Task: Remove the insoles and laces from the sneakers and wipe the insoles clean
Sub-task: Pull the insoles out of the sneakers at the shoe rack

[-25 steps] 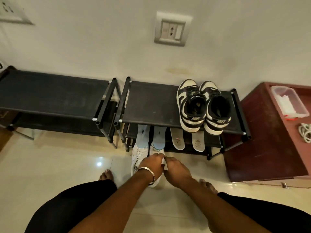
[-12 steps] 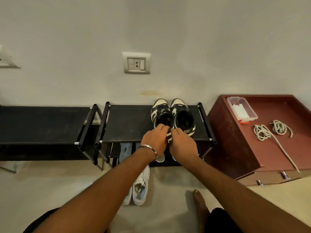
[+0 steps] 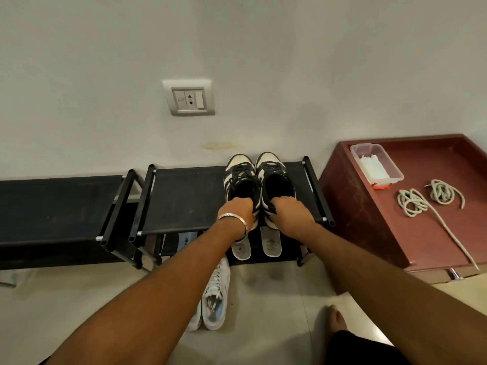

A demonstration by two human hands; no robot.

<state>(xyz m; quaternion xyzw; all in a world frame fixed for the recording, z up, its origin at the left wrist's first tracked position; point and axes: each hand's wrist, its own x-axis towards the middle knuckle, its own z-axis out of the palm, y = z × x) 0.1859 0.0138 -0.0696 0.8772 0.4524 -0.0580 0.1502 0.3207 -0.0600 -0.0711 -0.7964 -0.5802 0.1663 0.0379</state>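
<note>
Wall point(image 3: 263, 61) fills the upper half of the view, pale and bare apart from a switch plate point(image 3: 189, 97). Below it two black shoe racks stand side by side: the left rack point(image 3: 52, 206) and, just beside it, the right rack point(image 3: 184, 198). To the right of these sits a reddish-brown wooden cabinet point(image 3: 350, 214) whose rimmed top carries a clear plastic box point(image 3: 378, 165) with something white inside, too blurred to name, plus two coiled pale laces point(image 3: 411, 204) lying loose near it, one trailing a long end toward the front edge. On the right rack's top shelf stand two black-and-white sneakers, the left sneaker point(image 3: 241, 175) and the right sneaker point(image 3: 274, 172), touching each other, toes to the wall. The left hand point(image 3: 237, 210), a metal bangle point(image 3: 234, 219) on its wrist, has its fingers curled over the heel collar of the left sneaker; the right hand point(image 3: 291, 212) grips the heel collar of the right sneaker likewise. On the lower shelf directly beneath lie two pale insoles point(image 3: 270, 243) side by side, with another item further left mostly hidden by the forearm. A pair of white sneakers point(image 3: 214, 296) rests on the tiled floor point(image 3: 263, 299) in front of the rack, and a bare foot point(image 3: 336, 318) shows at lower right.
</note>
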